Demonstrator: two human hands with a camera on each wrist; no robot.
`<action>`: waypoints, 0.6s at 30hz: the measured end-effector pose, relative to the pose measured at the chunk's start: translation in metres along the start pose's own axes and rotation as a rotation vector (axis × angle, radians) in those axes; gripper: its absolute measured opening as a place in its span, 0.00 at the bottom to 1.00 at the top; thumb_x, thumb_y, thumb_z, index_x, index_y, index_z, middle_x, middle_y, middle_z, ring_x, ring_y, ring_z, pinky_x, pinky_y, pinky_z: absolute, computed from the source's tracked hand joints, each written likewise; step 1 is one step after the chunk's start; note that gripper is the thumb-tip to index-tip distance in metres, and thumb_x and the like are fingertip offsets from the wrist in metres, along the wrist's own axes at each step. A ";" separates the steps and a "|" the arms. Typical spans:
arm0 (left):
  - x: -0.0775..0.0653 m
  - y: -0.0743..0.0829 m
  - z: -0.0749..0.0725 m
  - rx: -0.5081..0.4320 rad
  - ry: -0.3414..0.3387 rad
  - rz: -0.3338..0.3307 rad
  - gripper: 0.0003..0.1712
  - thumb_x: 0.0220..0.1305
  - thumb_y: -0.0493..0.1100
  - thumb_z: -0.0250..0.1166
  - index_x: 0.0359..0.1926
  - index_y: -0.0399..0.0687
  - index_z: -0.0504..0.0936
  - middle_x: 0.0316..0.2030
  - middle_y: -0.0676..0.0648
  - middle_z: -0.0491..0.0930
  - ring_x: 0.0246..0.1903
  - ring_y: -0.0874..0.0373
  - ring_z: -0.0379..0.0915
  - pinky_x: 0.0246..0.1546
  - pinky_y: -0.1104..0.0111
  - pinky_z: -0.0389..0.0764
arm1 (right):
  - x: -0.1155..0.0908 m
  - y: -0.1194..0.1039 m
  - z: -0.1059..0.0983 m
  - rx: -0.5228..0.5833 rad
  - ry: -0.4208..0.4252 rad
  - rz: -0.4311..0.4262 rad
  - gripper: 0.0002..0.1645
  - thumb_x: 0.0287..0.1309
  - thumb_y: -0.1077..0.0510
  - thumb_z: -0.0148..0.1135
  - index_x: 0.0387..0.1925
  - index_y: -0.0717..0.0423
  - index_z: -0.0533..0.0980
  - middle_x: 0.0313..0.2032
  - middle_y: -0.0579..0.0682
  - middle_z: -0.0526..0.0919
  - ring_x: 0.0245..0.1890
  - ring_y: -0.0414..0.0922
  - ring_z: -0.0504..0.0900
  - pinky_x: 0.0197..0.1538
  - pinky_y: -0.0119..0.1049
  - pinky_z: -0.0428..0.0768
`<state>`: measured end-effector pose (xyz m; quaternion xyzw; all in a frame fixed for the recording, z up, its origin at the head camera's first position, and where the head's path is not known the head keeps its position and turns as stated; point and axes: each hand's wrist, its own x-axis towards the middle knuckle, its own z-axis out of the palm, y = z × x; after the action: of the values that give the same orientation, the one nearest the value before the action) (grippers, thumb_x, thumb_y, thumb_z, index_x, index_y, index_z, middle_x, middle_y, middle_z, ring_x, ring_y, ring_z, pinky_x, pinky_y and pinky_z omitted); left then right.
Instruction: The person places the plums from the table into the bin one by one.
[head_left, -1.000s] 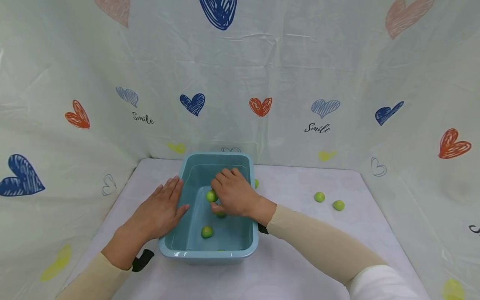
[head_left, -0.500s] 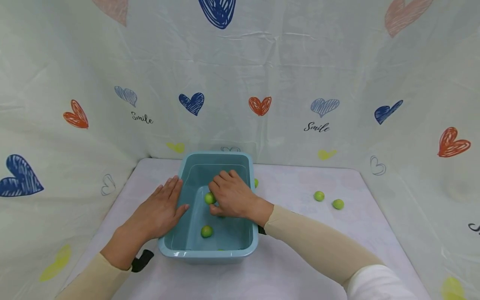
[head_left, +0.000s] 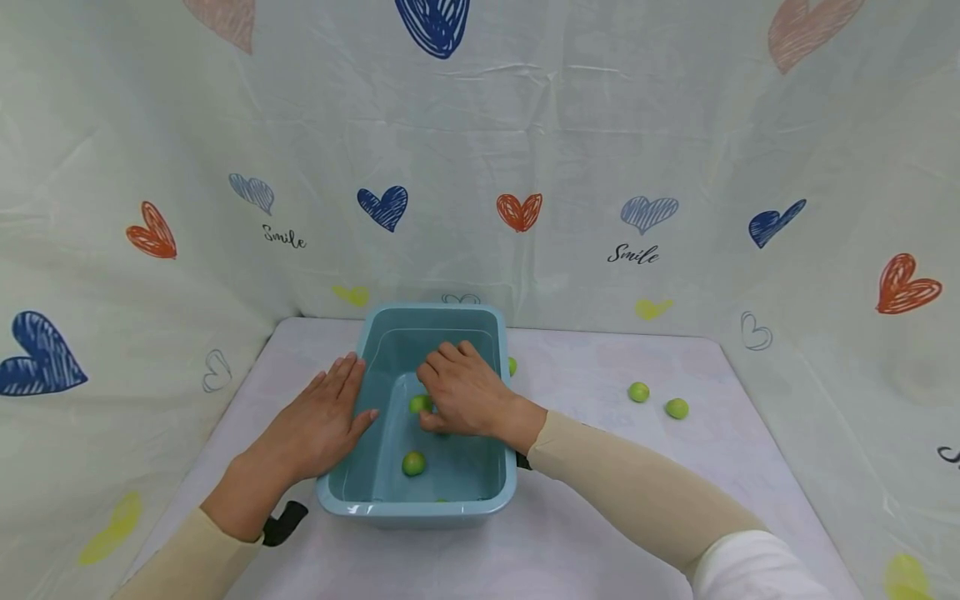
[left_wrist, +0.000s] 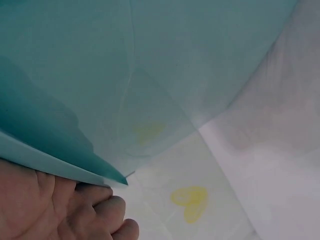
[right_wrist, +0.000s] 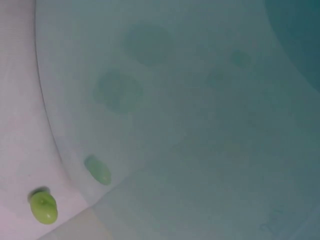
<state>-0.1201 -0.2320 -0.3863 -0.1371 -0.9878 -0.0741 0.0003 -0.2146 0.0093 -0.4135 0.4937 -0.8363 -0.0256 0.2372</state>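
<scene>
A pale blue plastic basin (head_left: 417, 508) stands on the table. My left hand (head_left: 318, 421) lies with straight fingers along its left rim; in the left wrist view the fingers (left_wrist: 95, 212) rest against the outer wall. Inside the basin, my right hand (head_left: 468, 392) hangs with bent fingers, thumb apart from them. A green lime (head_left: 419, 404) shows below the gap between thumb and fingers, partly covered by the hand. Another lime (head_left: 413, 463) lies on the basin floor nearer the front. More green peeks from under the right hand and at the front wall.
Two limes, one (head_left: 639, 392) beside another (head_left: 677, 408), lie on the table (head_left: 592, 358) to the right. A further lime (head_left: 512, 366) shows just past the basin's right wall. A heart-printed curtain (head_left: 570, 150) closes off the back and sides.
The lime at my right hand has dropped lower, out from between thumb and fingers, while that hand moved slightly left and down, then stayed. The left hand has not moved.
</scene>
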 end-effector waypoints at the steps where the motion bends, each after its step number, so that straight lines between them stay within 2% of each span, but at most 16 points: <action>1: 0.000 0.000 0.000 -0.001 0.001 0.002 0.45 0.80 0.53 0.58 0.79 0.24 0.54 0.80 0.26 0.52 0.80 0.29 0.49 0.77 0.37 0.58 | 0.000 0.000 0.000 -0.002 0.004 0.000 0.21 0.64 0.37 0.63 0.38 0.49 0.78 0.35 0.45 0.80 0.36 0.44 0.72 0.40 0.38 0.65; 6: -0.001 -0.001 0.000 -0.001 0.002 0.005 0.45 0.80 0.53 0.57 0.79 0.24 0.54 0.80 0.26 0.52 0.80 0.29 0.49 0.77 0.37 0.58 | -0.001 -0.001 0.000 -0.009 0.025 0.005 0.18 0.64 0.39 0.62 0.36 0.50 0.78 0.34 0.46 0.79 0.36 0.45 0.72 0.39 0.38 0.63; 12: 0.000 -0.001 0.001 -0.005 -0.006 -0.009 0.45 0.80 0.54 0.57 0.79 0.24 0.54 0.80 0.27 0.52 0.80 0.30 0.49 0.78 0.38 0.58 | -0.004 0.001 -0.002 0.023 0.064 0.050 0.11 0.65 0.48 0.63 0.34 0.50 0.78 0.34 0.46 0.79 0.35 0.46 0.71 0.40 0.39 0.65; 18: 0.000 -0.001 0.002 -0.012 -0.005 -0.019 0.45 0.80 0.53 0.56 0.80 0.25 0.53 0.81 0.27 0.51 0.80 0.30 0.48 0.78 0.38 0.57 | -0.019 0.020 -0.010 0.078 0.122 0.128 0.08 0.66 0.51 0.63 0.38 0.52 0.79 0.35 0.48 0.79 0.39 0.47 0.74 0.44 0.42 0.71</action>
<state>-0.1205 -0.2324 -0.3883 -0.1281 -0.9886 -0.0796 -0.0037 -0.2195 0.0375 -0.4064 0.4488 -0.8504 0.0523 0.2695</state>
